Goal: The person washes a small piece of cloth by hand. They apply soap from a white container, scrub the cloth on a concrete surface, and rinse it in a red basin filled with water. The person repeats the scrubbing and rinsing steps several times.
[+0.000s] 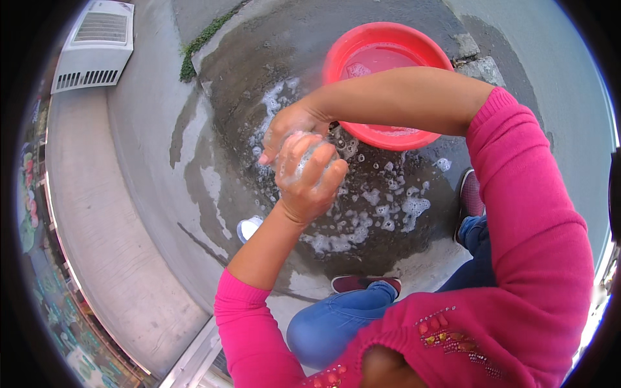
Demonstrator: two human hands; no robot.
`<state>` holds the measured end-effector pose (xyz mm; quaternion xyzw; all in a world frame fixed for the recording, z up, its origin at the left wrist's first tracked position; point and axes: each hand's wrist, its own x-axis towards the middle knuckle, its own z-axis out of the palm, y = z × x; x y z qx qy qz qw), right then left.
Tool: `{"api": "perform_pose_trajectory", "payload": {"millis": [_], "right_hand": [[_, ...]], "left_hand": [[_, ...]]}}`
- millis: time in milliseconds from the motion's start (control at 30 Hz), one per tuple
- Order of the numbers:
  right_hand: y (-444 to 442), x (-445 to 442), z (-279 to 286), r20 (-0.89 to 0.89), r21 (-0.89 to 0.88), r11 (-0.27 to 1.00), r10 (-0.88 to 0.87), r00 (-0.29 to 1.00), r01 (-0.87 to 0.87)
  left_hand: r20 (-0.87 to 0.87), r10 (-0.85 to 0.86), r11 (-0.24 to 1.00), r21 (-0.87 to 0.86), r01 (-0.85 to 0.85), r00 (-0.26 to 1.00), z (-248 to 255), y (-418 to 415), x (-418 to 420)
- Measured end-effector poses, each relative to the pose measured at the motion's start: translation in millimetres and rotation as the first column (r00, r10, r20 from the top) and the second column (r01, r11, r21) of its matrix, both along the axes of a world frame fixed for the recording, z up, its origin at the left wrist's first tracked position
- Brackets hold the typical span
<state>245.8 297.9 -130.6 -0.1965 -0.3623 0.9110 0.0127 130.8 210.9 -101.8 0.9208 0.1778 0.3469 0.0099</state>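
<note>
My left hand (310, 182) and my right hand (293, 123) are pressed together over the wet ground, both coated with suds. The left fingers curl over a foamy, wet thing between the hands; what it is cannot be told, as fingers and foam cover it. My right hand reaches in from above, bent at the wrist, its thumb or a fingertip showing at the left. Under and behind my right forearm stands a red plastic basin (388, 141) with soapy water and some foam. A small white container (249, 228) sits on the ground beside my left forearm.
Soap foam (359, 228) is spread over the wet concrete. Broken concrete blocks (482, 70) lie beside the basin. A white vented appliance casing (94, 48) stands at the upper left, above a long pale ledge (106, 233). My shoes (366, 283) are near the wet patch.
</note>
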Motion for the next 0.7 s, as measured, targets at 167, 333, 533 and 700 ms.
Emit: {"api": "perform_pose_trajectory", "payload": {"millis": [167, 333, 533, 700], "right_hand": [[2.7, -15.7, 11.3, 0.433, 0.676, 0.655, 0.019, 0.901, -0.339], [27.9, -30.3, -4.8, 0.44, 0.889, 0.208, -0.144, 0.886, -0.407], [38.0, -36.4, -2.6, 0.469, 0.883, 0.152, -0.293, 0.833, -0.444], [39.5, -38.6, 1.2, 0.497, 0.868, 0.213, -0.38, 0.78, -0.449]], "left_hand": [[-0.265, -0.161, 0.979, 0.083, 0.189, 0.951, -17.4, 1.6, 15.5], [-0.353, -0.138, 0.983, 0.066, 0.172, 0.925, -25.8, 25.3, 15.9], [-0.47, -0.048, 0.971, 0.183, 0.151, 0.881, -43.5, 49.5, 13.9], [-0.573, 0.034, 0.986, 0.153, 0.066, 0.819, -61.2, 60.4, 14.2]]}}
